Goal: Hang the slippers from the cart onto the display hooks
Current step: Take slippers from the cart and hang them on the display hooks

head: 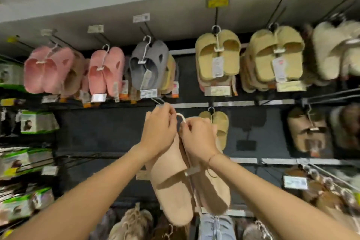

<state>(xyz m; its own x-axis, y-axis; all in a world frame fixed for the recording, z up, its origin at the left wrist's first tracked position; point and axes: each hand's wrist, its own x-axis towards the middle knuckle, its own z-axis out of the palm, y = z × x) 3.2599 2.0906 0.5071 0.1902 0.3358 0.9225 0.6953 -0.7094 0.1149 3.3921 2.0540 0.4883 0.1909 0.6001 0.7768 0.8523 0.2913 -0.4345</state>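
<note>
Pair of beige fabric slippers (171, 187) hangs at centre frame, toes toward 6 o'clock, clipped on a white plastic hanger (182, 119). Right hand (198, 138) pinches the hanger neck. Left hand (158, 130), at its 9 o'clock, curls round the hook top, apparently. Thin metal display hook (158, 101) at 12 o'clock, contact unclear. Yellow open-toe slippers (220, 124) behind at 2 o'clock.

One view only, worn on your head. It faces forward and tilts slightly up at the dark slipper display wall (116, 134), close in, about arm's reach. Wide lens bows the white top shelf edge (136, 4). Your forearms enter from the bottom corners toward mid-frame.
</note>
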